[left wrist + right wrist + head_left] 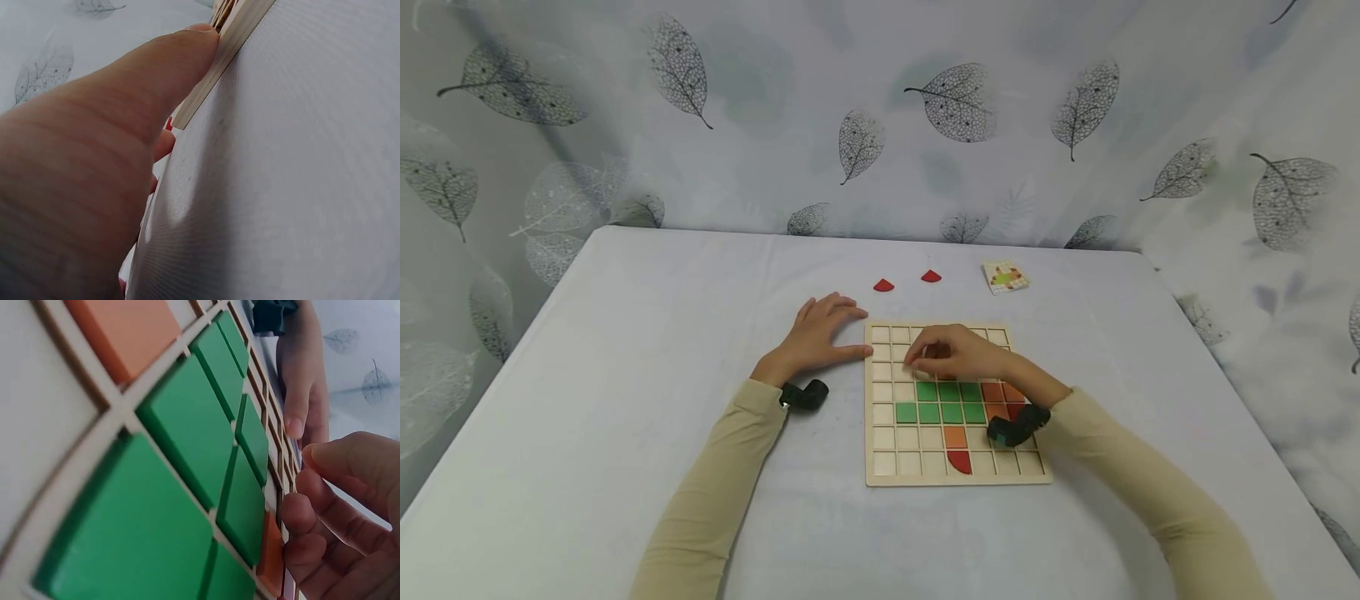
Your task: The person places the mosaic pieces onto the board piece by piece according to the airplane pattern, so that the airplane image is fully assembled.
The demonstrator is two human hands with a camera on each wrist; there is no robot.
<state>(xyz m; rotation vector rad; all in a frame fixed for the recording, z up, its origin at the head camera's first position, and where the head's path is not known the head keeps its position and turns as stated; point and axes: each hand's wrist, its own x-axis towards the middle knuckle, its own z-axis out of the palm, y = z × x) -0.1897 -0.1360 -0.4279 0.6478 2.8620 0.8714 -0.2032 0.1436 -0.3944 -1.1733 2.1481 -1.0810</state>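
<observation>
A wooden grid board (883, 481) lies on the table with green square tiles (928, 413), orange tiles (954, 437) and a red quarter-round piece (959, 462) in its cells. My left hand (822, 337) rests at the board's left edge, fingers spread. Its thumb (181, 56) touches the wooden rim in the left wrist view. Over the upper middle of the board is my right hand (958, 352), fingers curled and thumb near the index fingertip. In the right wrist view, no piece shows between those fingertips (310, 487). Part of the board is hidden under this hand.
Two red quarter-round pieces, one (883, 286) left of the other (931, 276), lie beyond the board. A small stack of pattern cards (1004, 277) sits at the back right. Behind the white table (587, 417) hangs a leaf-print cloth (760, 108).
</observation>
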